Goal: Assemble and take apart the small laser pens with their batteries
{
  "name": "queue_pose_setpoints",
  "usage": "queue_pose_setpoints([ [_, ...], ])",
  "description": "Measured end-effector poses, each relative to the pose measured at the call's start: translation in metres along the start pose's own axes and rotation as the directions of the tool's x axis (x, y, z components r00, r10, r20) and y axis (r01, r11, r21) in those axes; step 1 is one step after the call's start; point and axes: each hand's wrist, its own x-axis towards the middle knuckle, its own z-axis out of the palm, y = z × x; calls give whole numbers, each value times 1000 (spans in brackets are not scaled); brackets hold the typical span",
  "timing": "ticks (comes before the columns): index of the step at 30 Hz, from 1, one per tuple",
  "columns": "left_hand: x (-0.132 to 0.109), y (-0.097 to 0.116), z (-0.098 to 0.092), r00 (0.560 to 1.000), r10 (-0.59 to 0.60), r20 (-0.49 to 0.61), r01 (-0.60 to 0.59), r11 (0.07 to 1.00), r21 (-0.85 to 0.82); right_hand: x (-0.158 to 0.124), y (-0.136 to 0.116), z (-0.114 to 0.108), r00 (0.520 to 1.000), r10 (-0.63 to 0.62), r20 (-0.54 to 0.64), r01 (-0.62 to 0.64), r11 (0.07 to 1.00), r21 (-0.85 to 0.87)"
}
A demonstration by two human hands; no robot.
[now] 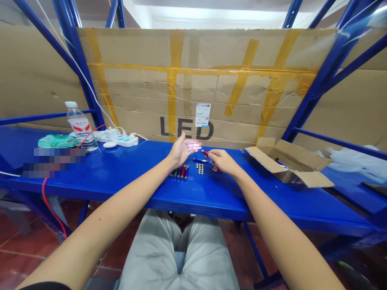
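Note:
My right hand (224,162) is closed around a small red penlight (204,152), its tip aimed left. A pinkish-white glow falls on the palm and fingers of my left hand (182,151), which is held open and upright with nothing in it. Below the left hand, several slim metal penlights (180,172) in different colours lie side by side. Small round silver button cells (200,168) are laid out in rows to their right. Beside the right hand lies a blue penlight (200,160), and another red item is partly hidden under that hand.
An open cardboard box (290,161) stands on the right of the blue table (211,197). To the left are a water bottle (81,125), a white power strip (122,139), a green packet (57,140) and a red cable (45,193). A tall cardboard sheet (136,96) closes off the back.

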Motion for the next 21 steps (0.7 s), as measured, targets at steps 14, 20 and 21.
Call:
queue_pose_setpoints([
  [14, 0, 1, -1, 1000, 10, 9, -10, 1000, 18, 1, -1, 0, 990, -126, -61, 119, 988, -102],
  [20, 0, 1, 0, 1000, 5, 11, -5, 1000, 17, -2, -3, 0, 989, -137, -49, 131, 985, -113],
  [21, 0, 1, 0, 1000, 4, 11, -4, 1000, 19, -2, -4, 0, 990, -132, -46, 127, 986, -109],
])
